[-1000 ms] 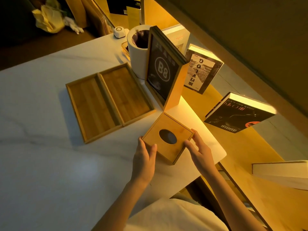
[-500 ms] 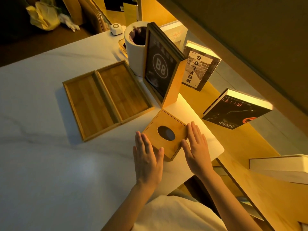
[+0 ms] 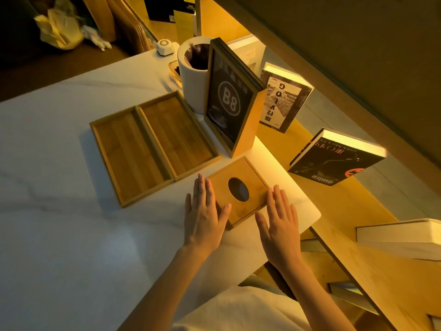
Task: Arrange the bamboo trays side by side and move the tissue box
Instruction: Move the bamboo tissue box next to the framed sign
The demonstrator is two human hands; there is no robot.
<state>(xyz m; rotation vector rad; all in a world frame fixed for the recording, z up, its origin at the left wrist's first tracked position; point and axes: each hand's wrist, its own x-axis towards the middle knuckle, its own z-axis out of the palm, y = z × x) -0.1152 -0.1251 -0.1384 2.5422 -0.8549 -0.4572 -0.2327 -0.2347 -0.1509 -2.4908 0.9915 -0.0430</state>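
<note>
The tissue box (image 3: 238,192) sits on the white surface (image 3: 59,235), near the right edge, just right of the two bamboo trays (image 3: 152,146), which lie side by side. It is flanked by the left hand (image 3: 202,213) and right hand (image 3: 281,223), fingers flat, extended, clamped on nothing. For a clean shift, both sides should be pressed evenly and the box slid squarely.

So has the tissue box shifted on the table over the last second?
Yes. The tissue box has slid away from the person, closing the gap to the B8 frame; its far corner now sits just short of the frame's base.
</note>
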